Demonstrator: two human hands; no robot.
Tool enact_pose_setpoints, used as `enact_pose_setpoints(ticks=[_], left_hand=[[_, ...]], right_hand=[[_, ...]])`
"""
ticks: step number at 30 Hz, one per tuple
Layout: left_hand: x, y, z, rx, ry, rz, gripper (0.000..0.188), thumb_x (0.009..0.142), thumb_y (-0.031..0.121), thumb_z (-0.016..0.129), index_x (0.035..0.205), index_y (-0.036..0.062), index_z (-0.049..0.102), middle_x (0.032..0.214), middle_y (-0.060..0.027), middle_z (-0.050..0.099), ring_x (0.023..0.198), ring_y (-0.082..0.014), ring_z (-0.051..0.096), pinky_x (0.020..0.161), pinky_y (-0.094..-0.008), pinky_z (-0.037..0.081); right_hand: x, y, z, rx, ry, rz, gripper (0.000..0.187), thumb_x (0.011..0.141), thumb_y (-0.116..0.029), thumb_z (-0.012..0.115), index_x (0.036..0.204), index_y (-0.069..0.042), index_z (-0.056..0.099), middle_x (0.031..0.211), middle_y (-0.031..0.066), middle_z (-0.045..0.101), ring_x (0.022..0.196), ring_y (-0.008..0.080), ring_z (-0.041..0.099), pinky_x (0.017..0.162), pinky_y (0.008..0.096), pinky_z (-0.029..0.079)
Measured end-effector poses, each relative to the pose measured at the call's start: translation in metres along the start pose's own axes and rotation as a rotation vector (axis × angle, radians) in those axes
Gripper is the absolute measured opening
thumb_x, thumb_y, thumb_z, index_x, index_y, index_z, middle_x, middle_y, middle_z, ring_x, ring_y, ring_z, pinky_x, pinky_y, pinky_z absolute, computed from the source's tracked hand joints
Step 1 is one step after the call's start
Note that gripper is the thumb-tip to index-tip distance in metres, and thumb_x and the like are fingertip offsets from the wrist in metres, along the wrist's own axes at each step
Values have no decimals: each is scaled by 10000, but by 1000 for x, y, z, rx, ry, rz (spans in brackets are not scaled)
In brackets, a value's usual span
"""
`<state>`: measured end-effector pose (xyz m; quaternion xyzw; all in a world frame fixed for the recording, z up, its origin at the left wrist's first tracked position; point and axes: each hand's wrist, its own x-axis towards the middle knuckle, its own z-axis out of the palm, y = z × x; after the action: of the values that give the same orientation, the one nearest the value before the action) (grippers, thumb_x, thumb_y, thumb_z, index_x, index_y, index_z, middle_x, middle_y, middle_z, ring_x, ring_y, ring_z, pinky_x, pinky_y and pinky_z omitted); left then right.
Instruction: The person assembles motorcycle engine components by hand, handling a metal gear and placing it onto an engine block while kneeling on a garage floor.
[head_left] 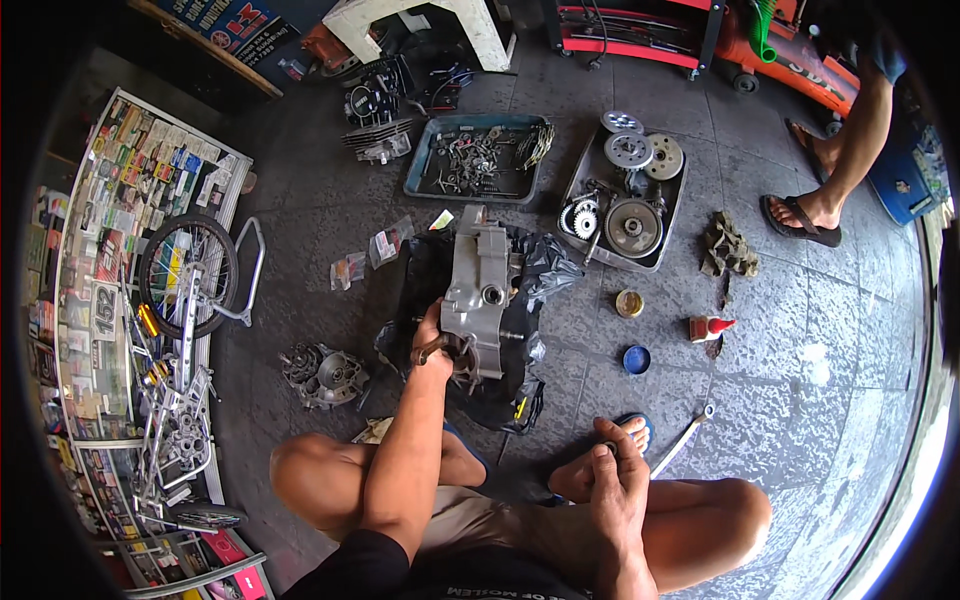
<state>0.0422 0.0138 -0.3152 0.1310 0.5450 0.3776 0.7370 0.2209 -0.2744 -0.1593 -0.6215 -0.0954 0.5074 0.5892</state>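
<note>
The left hand (427,333) is clasping the grey engine casing (474,290). The right hand (617,480) is pinching a small dark part (610,447).

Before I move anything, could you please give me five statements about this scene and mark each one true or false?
1. The left hand is at the grey engine casing. True.
2. The right hand rests on the grey engine casing. False: the right hand is apart from it, by the right leg.
3. The grey tray holds gears. True.
4. The red-tipped bottle is in the grey tray. False: the red-tipped bottle is on the floor.
5. The wrench lies right of the right hand. True.
</note>
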Motion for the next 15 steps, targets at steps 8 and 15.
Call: enact_pose_setpoints(ticks=[8,15], left_hand=[[-7,1,5,18,138,-12,330,876,396,707,986,85,729,920,-35,716,783,-209,675,729,-366,545],[2,-6,-4,-25,160,29,406,770,344,816,959,0,715,892,-98,713,717,-227,677,662,-379,543]], right_hand=[[-4,3,0,105,-8,-23,465,1012,-133,428,1435,59,420,890,60,586,703,111,545,621,241,452],[7,40,-8,-35,-11,-207,384,969,-129,588,1297,56,516,834,46,604,640,77,525,575,213,441]])
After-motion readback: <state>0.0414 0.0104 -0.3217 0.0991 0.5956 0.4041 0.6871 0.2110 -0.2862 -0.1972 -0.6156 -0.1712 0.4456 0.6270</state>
